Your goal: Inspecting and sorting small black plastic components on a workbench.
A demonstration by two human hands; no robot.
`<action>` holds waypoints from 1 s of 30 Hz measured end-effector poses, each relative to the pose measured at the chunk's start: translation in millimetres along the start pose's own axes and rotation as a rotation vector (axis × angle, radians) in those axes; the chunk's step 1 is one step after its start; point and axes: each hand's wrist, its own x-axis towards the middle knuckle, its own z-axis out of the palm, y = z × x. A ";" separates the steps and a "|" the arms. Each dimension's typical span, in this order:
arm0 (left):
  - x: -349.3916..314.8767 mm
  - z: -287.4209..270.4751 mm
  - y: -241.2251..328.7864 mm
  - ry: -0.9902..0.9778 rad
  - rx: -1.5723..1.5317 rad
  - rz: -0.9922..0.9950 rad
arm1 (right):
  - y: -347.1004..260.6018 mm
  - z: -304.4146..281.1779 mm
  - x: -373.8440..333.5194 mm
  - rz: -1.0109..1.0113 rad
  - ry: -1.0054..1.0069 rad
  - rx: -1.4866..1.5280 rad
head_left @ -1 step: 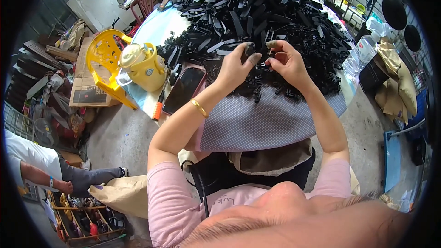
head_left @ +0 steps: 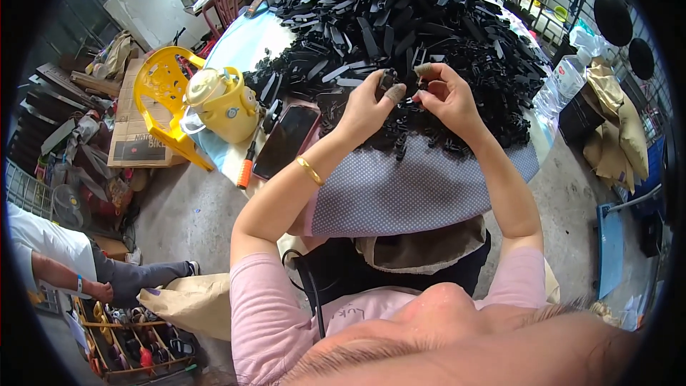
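Note:
A large heap of flat black plastic pieces (head_left: 400, 18) covers the far part of the table, with smaller black parts at its near edge. Over that near edge, my left hand (head_left: 366, 109) is closed, its thumb and fingers gripping a small black plastic part (head_left: 387, 78). Just to its right, my right hand (head_left: 451, 100) has its fingers curled and the thumb close to them. Whatever sits between those fingertips is too small and dark to make out. Coverings wrap some fingertips on both hands.
A phone (head_left: 287, 141), an orange-handled tool (head_left: 246, 170) and a yellow pitcher (head_left: 227, 109) lie left of my arm. Beyond stands a yellow chair (head_left: 146, 93). At right are plastic bottles (head_left: 572, 75) and paper sacks (head_left: 620, 125). Another person (head_left: 57, 257) is at lower left.
My left thumb and fingers have shifted slightly around the black part. My right hand stays nearly in place.

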 end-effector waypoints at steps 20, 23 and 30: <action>-15.2 -13.0 -6.1 -0.315 -0.995 -0.251 | -5.2 14.9 -7.4 -0.299 0.059 -0.244; -13.6 -20.7 -6.7 -0.338 -0.930 -0.332 | -12.4 14.8 -8.4 -0.299 0.067 -0.239; -15.6 -12.4 -16.8 -0.268 -0.839 -0.364 | -18.9 18.6 -14.2 -0.421 0.039 -0.523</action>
